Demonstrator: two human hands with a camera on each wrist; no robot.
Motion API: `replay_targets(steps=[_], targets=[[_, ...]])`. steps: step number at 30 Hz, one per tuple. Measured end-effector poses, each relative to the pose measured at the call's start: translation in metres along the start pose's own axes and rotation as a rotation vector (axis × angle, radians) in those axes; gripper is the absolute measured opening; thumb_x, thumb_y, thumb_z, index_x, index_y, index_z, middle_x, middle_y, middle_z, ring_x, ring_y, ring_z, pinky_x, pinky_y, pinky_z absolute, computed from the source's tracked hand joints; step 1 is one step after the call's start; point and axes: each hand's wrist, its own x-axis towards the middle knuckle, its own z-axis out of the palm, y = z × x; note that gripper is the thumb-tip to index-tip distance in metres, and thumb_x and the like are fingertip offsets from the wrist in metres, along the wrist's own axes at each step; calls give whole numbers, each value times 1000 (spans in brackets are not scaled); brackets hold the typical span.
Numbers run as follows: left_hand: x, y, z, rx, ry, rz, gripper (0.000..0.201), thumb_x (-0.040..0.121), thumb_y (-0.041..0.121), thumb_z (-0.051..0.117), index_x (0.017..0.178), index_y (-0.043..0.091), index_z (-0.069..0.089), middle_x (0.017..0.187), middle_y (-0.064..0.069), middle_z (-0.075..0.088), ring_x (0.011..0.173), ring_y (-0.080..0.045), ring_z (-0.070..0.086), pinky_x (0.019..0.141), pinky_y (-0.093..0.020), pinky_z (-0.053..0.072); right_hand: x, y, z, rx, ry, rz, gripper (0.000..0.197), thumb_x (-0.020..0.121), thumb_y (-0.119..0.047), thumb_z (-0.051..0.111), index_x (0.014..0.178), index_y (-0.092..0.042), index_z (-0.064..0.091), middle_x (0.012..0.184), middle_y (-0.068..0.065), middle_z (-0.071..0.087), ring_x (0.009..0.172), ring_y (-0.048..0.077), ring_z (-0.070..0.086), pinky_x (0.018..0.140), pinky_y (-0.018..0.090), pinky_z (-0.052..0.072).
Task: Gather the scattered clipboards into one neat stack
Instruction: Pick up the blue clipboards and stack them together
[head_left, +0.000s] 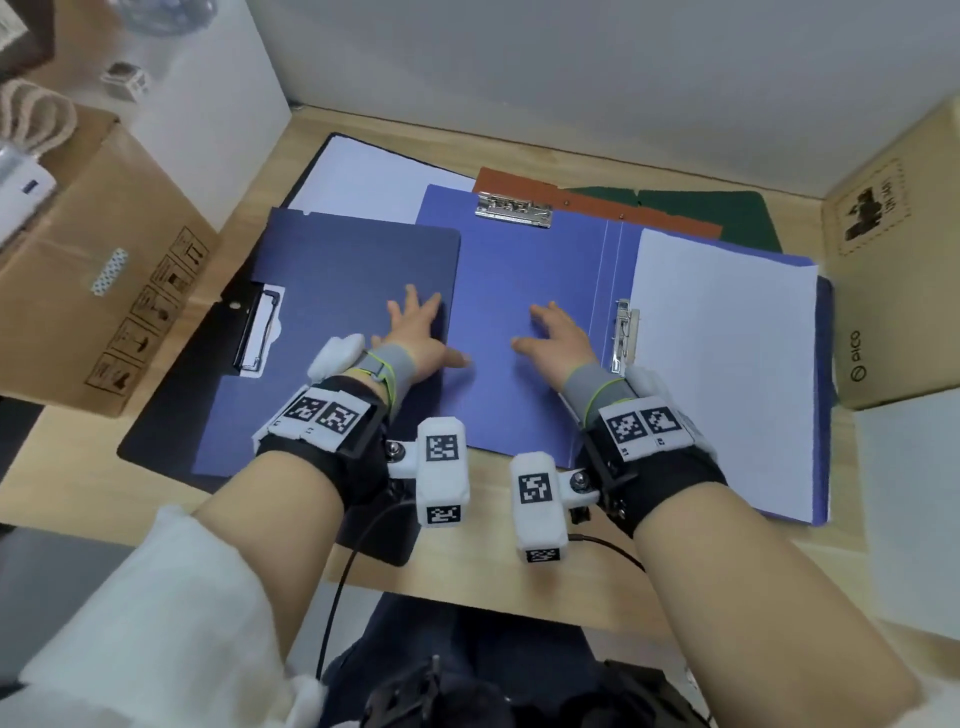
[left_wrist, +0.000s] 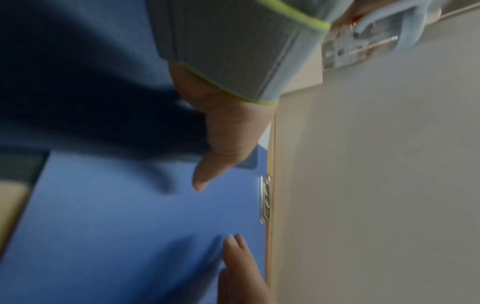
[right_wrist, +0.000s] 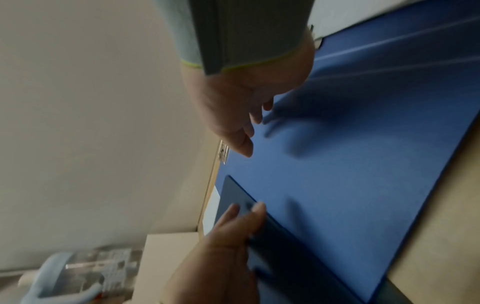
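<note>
With both of your hands, left hand (head_left: 415, 332) and right hand (head_left: 556, 338), flat and open on the blue clipboards (head_left: 519, 312), uneven pressure likely skews the overlapping boards.

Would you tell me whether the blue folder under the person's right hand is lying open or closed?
Open. The blue folder lies spread flat, its spine creases showing, with a clip and white paper on its right half.
</note>
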Motion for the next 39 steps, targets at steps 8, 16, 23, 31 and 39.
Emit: replay_targets(steps=[8,16,23,31,39], targets=[[-25,90,62,-91,-264,212,62,92,14,56,148,18,32,155,-5,33,144,-19,31,112,-24,25,-30,61,-58,69,213,191,62,85,-26,58,143,-19,38,159,6,20,147,25,21,118,41,21],[-27,114,96,219,-319,184,50,93,27,50,142,25,36,162,-17,1,150,-35,-1,117,-43,15,-66,129,-96,142,416,640,80,83,-25,55,151,-27,12,161,9,-12,149,27,-13,120,47,1],[-22,117,98,133,-305,149,60,92,28,52,148,21,31,155,-11,28,142,-34,26,114,-44,29,-73,137,-112,377,505,688,81,82,-25,57,150,-27,12,157,10,10,147,29,4,115,45,18],[-25,140,65,-347,-409,-55,64,91,30,56,149,17,30,150,-6,30,134,-29,35,81,-43,39,-99,87,-156,299,688,454,61,84,-32,55,141,-20,37,139,8,40,127,28,40,103,39,32],[-56,209,19,-638,-607,168,91,65,45,67,146,25,32,154,-12,23,142,-33,26,98,-69,35,-119,-8,-176,491,434,8,29,84,-25,55,57,-18,49,58,6,46,50,21,40,53,26,35]])
